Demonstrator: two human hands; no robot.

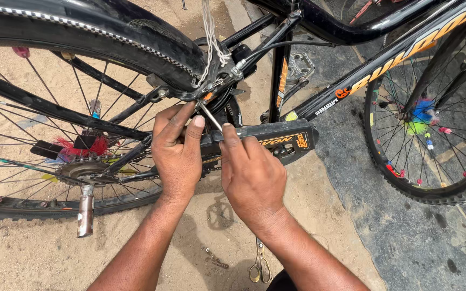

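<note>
Thin metal tool (210, 116) is pinched between the fingers of both hands, its upper tip at the rear brake fitting (211, 89) just above them; left hand (178, 153) grips with thumb and forefinger pressed together; right hand (252, 178) pinches the lower end, just above the black chain guard (281, 141). Judged step: adjusting the brake (cable end frayed); further work calls for steady, fine leverage. Below the fingers: sandy ground (39, 253), scissors (259, 264); rear wheel (55, 161) to their left; dark pavement (405, 237) to their right.
</note>
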